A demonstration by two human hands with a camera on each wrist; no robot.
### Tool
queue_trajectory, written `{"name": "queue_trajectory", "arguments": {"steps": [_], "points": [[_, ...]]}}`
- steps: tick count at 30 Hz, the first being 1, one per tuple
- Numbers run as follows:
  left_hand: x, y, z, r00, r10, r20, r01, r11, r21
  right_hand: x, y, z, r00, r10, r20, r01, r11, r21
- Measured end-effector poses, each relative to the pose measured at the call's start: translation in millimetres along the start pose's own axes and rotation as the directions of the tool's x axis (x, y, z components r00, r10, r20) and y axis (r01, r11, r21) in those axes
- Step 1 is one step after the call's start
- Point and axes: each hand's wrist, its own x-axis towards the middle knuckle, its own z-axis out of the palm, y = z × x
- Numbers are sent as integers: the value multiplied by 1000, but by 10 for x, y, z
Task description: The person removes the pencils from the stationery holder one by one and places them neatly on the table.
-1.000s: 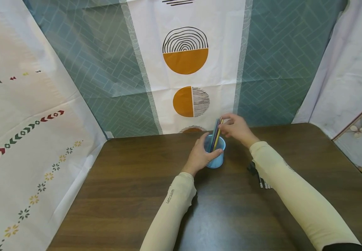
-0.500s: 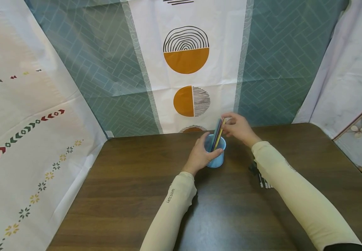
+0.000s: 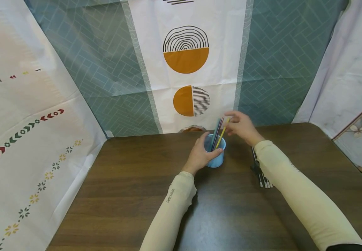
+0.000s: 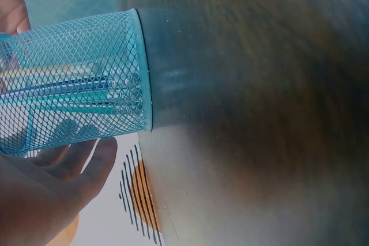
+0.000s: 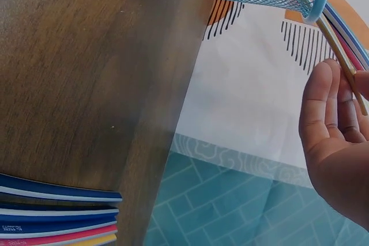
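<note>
A blue mesh cup (image 3: 216, 162) stands upright near the table's back edge, several thin sticks (image 3: 214, 139) leaning inside. My left hand (image 3: 198, 155) grips the cup from its left, thumb at the front; in the left wrist view the curled fingers (image 4: 98, 165) lie against the mesh (image 4: 86, 79). Above the rim, my right hand (image 3: 242, 129) pinches the upper end of a yellow stick (image 3: 221, 137), whose lower end is in the cup. In the right wrist view, thumb and fingers of the hand (image 5: 340, 148) hold that stick (image 5: 339, 53) beside blue and red ones.
Several dark, pale-tipped items (image 3: 256, 169) lie on the wooden table (image 3: 130, 181) by my right sleeve. Blue, red and yellow strips (image 5: 57, 223) show low in the right wrist view. A patterned cloth (image 3: 262, 69) hangs behind the table's back edge.
My right hand has shifted slightly right, and the yellow stick now leans apart from the others. The left hand and cup stay in place.
</note>
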Motion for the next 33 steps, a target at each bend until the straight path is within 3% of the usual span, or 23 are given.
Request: {"name": "queue_trajectory", "arguments": {"steps": [13,24,33], "points": [[9,-18,9,1000,20,-4,-20,1000,3,-43,-5,-58,999,16,-38,-10,991,132],[7,-22,16,1000,15,-7,-14,1000,11,-100,-54,-99,997,40,-61,-29,985,170],[10,-23,17,1000,14,-6,-14,1000,3,-95,-44,-135,994,48,-98,-19,961,277]]}}
